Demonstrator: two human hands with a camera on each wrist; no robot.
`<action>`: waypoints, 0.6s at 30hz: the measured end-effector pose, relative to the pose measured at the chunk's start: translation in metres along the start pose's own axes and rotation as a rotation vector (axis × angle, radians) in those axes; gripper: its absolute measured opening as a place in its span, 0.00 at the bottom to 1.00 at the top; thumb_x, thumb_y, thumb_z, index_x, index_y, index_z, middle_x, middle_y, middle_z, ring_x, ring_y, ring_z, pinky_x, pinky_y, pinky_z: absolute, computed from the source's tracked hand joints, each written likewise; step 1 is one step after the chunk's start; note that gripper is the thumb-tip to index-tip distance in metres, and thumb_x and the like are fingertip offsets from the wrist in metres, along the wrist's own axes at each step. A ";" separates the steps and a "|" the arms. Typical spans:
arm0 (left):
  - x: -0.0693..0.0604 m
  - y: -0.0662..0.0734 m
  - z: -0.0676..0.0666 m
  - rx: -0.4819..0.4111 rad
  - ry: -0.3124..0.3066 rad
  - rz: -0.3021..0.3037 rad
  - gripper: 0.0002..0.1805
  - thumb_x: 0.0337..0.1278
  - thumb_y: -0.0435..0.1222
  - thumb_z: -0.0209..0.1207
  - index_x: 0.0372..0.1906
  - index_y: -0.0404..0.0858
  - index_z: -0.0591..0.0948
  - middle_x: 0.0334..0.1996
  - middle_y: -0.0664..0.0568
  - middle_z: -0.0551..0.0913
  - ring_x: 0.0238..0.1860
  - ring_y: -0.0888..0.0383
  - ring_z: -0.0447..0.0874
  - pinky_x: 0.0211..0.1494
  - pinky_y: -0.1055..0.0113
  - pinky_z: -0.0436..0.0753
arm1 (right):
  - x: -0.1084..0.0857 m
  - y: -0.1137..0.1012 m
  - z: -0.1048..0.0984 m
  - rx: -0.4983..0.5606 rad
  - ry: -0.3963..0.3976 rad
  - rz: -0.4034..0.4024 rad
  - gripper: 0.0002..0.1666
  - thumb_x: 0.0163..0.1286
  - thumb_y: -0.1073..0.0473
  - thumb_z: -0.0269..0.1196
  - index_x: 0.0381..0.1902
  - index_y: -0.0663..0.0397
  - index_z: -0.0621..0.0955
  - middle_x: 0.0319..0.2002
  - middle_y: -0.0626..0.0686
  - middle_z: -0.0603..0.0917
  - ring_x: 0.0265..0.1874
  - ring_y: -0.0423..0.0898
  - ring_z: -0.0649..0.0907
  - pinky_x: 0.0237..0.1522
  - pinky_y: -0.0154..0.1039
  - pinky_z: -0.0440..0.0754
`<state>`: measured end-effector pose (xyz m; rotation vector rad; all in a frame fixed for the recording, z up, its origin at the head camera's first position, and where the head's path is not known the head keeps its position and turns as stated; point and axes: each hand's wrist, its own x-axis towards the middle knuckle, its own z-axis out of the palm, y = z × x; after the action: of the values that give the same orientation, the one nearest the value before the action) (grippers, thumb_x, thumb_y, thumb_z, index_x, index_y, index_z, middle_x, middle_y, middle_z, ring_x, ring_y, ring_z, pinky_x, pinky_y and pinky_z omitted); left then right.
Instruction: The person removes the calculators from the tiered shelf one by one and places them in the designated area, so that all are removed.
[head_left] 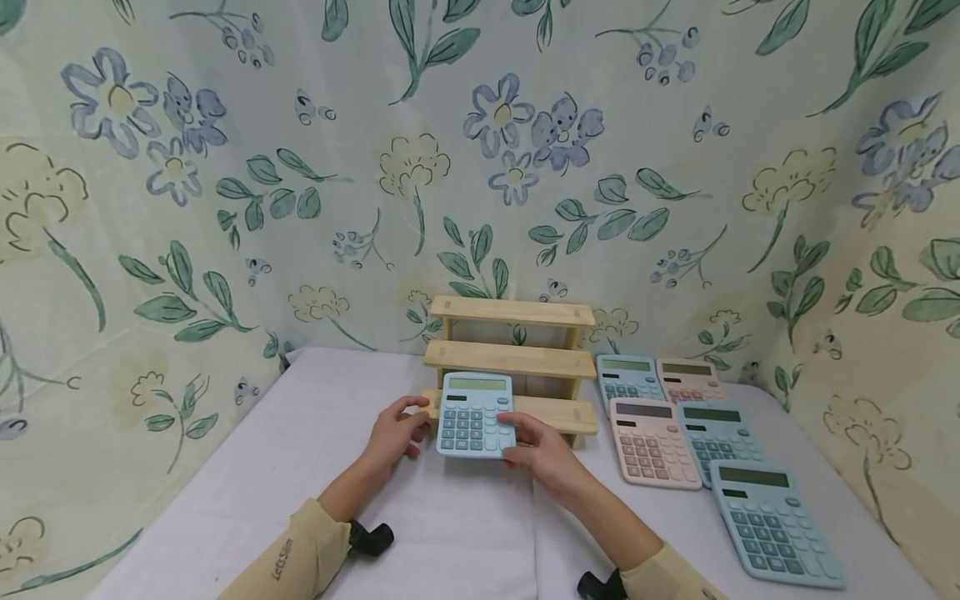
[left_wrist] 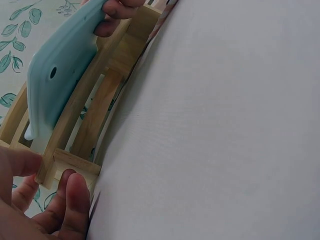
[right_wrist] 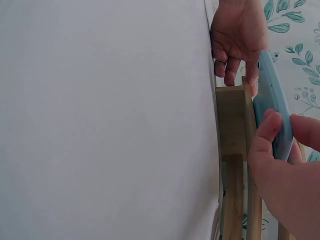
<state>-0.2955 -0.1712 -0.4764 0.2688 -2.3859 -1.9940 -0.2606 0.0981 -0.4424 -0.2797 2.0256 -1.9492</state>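
Observation:
A light blue calculator [head_left: 476,421] stands tilted back, face outward, at the lowest step of a wooden three-step rack [head_left: 510,358]. My right hand [head_left: 551,454] grips its right edge between thumb and fingers. In the right wrist view the calculator [right_wrist: 274,100] is seen nearly edge-on, held by the right hand [right_wrist: 287,175]. At the left end of the lowest step is my left hand [head_left: 393,437], its thumb and bent fingers around the step's end. The left wrist view shows that hand [left_wrist: 45,200] at the board's end and the calculator's back [left_wrist: 60,75].
Right of the rack, several calculators lie on the white cloth [head_left: 345,392], among them a pink calculator [head_left: 652,446] and a large blue calculator [head_left: 776,521]. A floral curtain [head_left: 465,167] hangs close behind the rack.

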 end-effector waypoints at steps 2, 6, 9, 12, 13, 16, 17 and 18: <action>0.000 0.000 0.000 -0.009 -0.007 0.003 0.17 0.65 0.39 0.59 0.57 0.45 0.80 0.37 0.46 0.85 0.31 0.53 0.79 0.24 0.65 0.80 | -0.002 0.000 -0.001 0.003 -0.006 -0.003 0.33 0.67 0.72 0.61 0.70 0.55 0.72 0.62 0.62 0.75 0.47 0.49 0.81 0.47 0.39 0.84; 0.000 0.000 -0.001 -0.022 -0.018 0.005 0.17 0.64 0.38 0.59 0.57 0.45 0.80 0.36 0.46 0.85 0.30 0.53 0.79 0.24 0.65 0.79 | -0.007 0.000 -0.004 0.018 -0.008 -0.003 0.32 0.68 0.72 0.60 0.70 0.56 0.72 0.63 0.62 0.75 0.48 0.50 0.80 0.48 0.39 0.83; 0.001 -0.001 -0.001 -0.015 -0.020 0.004 0.17 0.65 0.39 0.59 0.57 0.45 0.80 0.37 0.46 0.85 0.31 0.53 0.79 0.24 0.65 0.80 | -0.009 0.000 -0.005 0.033 0.002 0.004 0.32 0.68 0.71 0.61 0.69 0.57 0.72 0.62 0.62 0.75 0.49 0.50 0.81 0.49 0.39 0.83; 0.001 -0.001 -0.001 -0.014 -0.017 0.003 0.17 0.65 0.39 0.59 0.57 0.45 0.80 0.37 0.46 0.85 0.31 0.54 0.79 0.25 0.64 0.80 | -0.012 -0.001 -0.007 0.043 0.018 0.011 0.31 0.68 0.71 0.61 0.69 0.56 0.72 0.61 0.62 0.75 0.48 0.49 0.81 0.49 0.40 0.84; 0.000 -0.001 -0.001 -0.014 -0.015 0.005 0.17 0.65 0.39 0.59 0.57 0.45 0.80 0.37 0.46 0.85 0.31 0.54 0.79 0.25 0.64 0.80 | -0.013 -0.001 -0.008 0.045 0.022 0.013 0.31 0.68 0.70 0.61 0.69 0.56 0.73 0.61 0.62 0.75 0.48 0.49 0.81 0.49 0.40 0.84; 0.000 0.000 0.000 -0.021 -0.009 0.006 0.17 0.64 0.38 0.59 0.57 0.45 0.81 0.37 0.46 0.85 0.31 0.54 0.79 0.24 0.64 0.80 | -0.016 -0.002 -0.010 0.045 0.028 0.018 0.31 0.68 0.70 0.61 0.69 0.57 0.72 0.61 0.62 0.76 0.48 0.49 0.81 0.50 0.41 0.84; 0.000 0.000 0.000 -0.021 -0.008 0.007 0.17 0.64 0.38 0.59 0.57 0.45 0.81 0.37 0.46 0.85 0.31 0.54 0.79 0.24 0.64 0.80 | -0.017 -0.002 -0.010 0.043 0.029 0.019 0.32 0.68 0.70 0.61 0.69 0.57 0.72 0.62 0.62 0.75 0.48 0.49 0.81 0.50 0.41 0.84; 0.000 0.000 0.000 -0.021 -0.008 0.009 0.17 0.64 0.38 0.59 0.57 0.45 0.80 0.37 0.46 0.85 0.31 0.54 0.79 0.24 0.65 0.80 | -0.018 -0.002 -0.011 0.043 0.031 0.020 0.32 0.68 0.70 0.61 0.69 0.57 0.72 0.62 0.62 0.75 0.48 0.49 0.81 0.50 0.41 0.84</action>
<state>-0.2952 -0.1713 -0.4761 0.2506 -2.3654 -2.0182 -0.2479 0.1144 -0.4384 -0.2202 1.9953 -1.9939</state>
